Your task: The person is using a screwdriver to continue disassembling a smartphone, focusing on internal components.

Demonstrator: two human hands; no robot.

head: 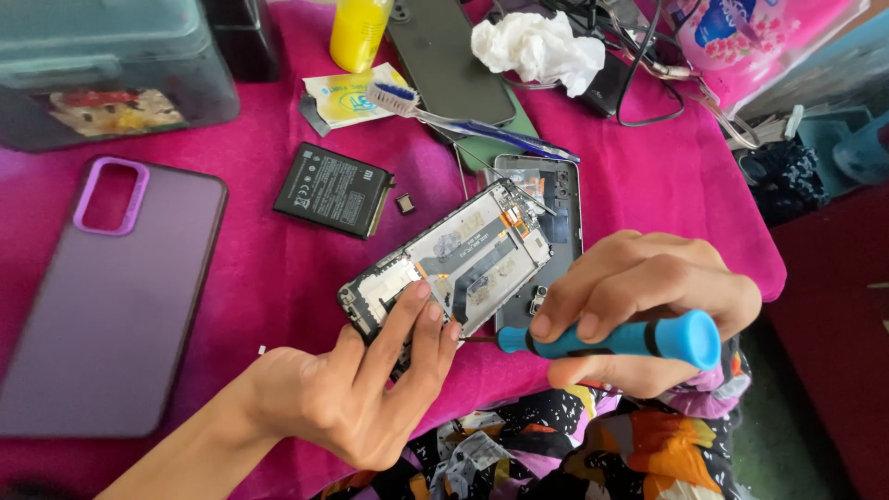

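Note:
An opened phone frame [463, 255] with bare circuit parts and orange ribbon cables lies tilted on a magenta cloth [278, 278]. My left hand [370, 389] grips its near edge, fingers pressed on the lower corner. In my right hand [639, 296] is a blue-handled screwdriver [611, 340], its thin tip pointing left at the frame's near edge beside my left fingertips. A grey back cover [556, 199] lies under the frame on its far side. The removed black battery [331, 189] rests to the left, with a small dark part [405, 203] next to it.
A purple phone case [111, 296] lies at the left. At the back are a teal box [102, 65], a yellow bottle [359, 32], a toothbrush [463, 116], another dark phone [449, 60], crumpled tissue [537, 46] and cables [639, 74]. The cloth's edge drops off at the right.

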